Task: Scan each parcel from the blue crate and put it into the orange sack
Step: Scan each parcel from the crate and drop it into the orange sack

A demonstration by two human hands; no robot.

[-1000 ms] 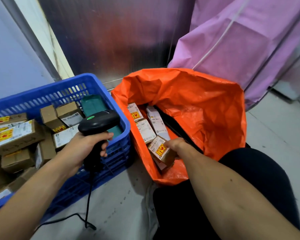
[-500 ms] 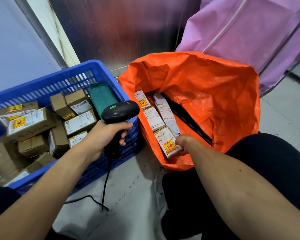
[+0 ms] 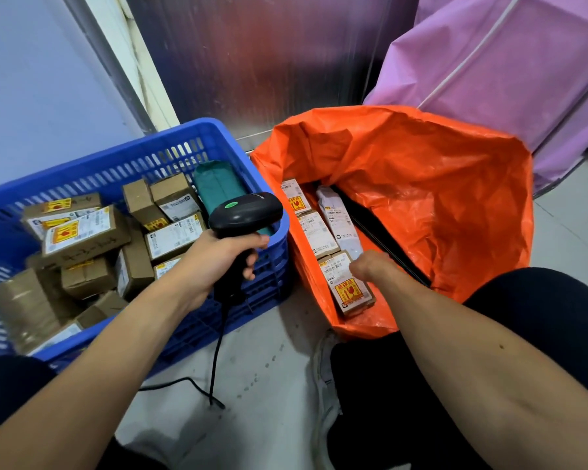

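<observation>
Black scanner [image 3: 245, 212] in left hand [image 3: 214, 259]; right hand [image 3: 370, 268] at parcel [image 3: 350, 290], grip hidden.

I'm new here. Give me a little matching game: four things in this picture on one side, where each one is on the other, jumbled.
1 scanner
2 green packet
3 parcel by the right hand
4 purple cover

A in the blue crate
B behind the orange sack
C in the orange sack
D gripped by the left hand

Pairs: 1-D, 2-A, 3-C, 4-B.
</observation>
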